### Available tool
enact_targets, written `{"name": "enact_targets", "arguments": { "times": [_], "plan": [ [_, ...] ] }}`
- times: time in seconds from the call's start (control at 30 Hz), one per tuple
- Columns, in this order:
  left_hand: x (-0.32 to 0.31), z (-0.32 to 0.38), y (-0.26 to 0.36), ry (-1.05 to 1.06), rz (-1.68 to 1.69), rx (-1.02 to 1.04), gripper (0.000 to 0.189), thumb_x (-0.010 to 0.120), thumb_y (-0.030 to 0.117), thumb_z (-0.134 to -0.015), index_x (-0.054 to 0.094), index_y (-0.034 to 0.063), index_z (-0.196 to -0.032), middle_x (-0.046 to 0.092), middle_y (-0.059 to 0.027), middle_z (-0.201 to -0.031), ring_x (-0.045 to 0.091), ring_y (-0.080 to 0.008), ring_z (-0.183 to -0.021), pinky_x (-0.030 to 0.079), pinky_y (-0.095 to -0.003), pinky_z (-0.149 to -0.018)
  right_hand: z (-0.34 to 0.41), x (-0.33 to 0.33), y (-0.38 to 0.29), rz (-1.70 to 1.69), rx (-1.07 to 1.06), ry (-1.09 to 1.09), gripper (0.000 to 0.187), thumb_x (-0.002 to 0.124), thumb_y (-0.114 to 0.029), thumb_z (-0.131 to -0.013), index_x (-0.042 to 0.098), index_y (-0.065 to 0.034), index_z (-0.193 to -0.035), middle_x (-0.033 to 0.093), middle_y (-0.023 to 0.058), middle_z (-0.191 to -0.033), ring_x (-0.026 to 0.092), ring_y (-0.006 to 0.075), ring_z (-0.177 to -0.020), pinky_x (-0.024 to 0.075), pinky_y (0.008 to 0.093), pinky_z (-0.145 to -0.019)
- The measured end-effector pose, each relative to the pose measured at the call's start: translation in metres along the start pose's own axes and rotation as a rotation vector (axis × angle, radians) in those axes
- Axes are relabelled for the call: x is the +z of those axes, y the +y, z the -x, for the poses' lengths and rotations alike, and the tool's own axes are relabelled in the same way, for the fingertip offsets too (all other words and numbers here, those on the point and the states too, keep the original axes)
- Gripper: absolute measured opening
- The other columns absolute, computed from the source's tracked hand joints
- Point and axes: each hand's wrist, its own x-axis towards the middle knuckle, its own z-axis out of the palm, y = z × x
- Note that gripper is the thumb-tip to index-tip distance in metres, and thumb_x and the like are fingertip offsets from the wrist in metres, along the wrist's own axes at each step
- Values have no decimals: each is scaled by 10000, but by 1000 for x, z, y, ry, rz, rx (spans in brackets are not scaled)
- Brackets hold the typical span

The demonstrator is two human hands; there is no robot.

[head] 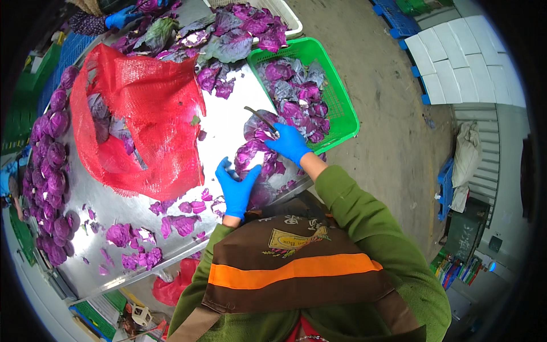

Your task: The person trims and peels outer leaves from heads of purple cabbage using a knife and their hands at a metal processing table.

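Both my hands wear blue gloves over a metal table (226,117). My right hand (288,141) grips a knife (261,119) with a dark, curved blade pointing up and left. Just below it lies a purple cabbage (250,158), partly stripped, its pale part showing. My left hand (238,184) is beside the cabbage's lower left, thumb and fingers spread; whether it touches the cabbage is hard to tell. Loose purple leaves surround the cabbage. A green plastic crate (348,115) filled with cabbage leaves stands beyond my right hand. To the left lies a red mesh sack (158,141) with cabbages partly visible inside.
Purple cabbages (53,158) are piled along the table's far left. Leaf scraps (181,224) lie near the front edge. A white crate (295,21) stands at the back, beside a leaf heap (230,38). Another person's blue-gloved hand (122,18) is at top left.
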Motion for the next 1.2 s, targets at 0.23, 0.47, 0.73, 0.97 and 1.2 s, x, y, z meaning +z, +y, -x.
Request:
{"name": "enact_targets", "arguments": {
  "times": [0.23, 0.47, 0.73, 0.97, 1.2],
  "plan": [
    [-2, -19, 13, -148, -71, -7, 963, 938, 378, -671, 449, -35, -1390, 513, -213, -1298, 550, -315, -1176, 468, -411, -1012, 26, 5, -41, 178, -6, 0, 342, 713, -324, -800, 667, -124, -1074, 710, 195, -954, 687, 406, -885, 553, 515, -739],
    [-13, -7, 9, -279, -93, 79, 948, 936, 334, -676, 439, 5, -1413, 481, -196, -1345, 510, -320, -1227, 418, -428, -1072, 7, 30, 11, 225, 8, 10, 492, 709, -419, -830, 623, -191, -1257, 706, 218, -964, 693, 408, -898, 558, 525, -765],
    [11, -2, -3, 109, 172, -263, 812, 747, 386, -910, 345, -82, -1439, 450, -258, -1397, 441, -331, -1307, 346, -413, -1115, 20, 13, -25, -246, -25, 188, 791, 819, -522, -773, 560, -49, -1352, 645, 175, -1196, 647, 326, -1093, 521, 405, -937],
    [-28, -21, 33, -211, -162, 157, 1001, 887, 396, -746, 353, -72, -1451, 455, -278, -1389, 497, -358, -1249, 415, -446, -1069, 47, 15, -28, -234, -275, -25, 594, 745, -444, -857, 598, -75, -1299, 587, 186, -1078, 635, 353, -992, 516, 420, -869],
    [-33, -36, 24, -387, -398, 420, 1110, 952, 470, -555, 436, 103, -1467, 383, -207, -1459, 364, -399, -1339, 343, -509, -1118, 26, 32, -22, -314, -240, 137, 356, 705, -297, -874, 653, -34, -1108, 636, 173, -904, 648, 306, -774, 513, 405, -689]
  ]
}}
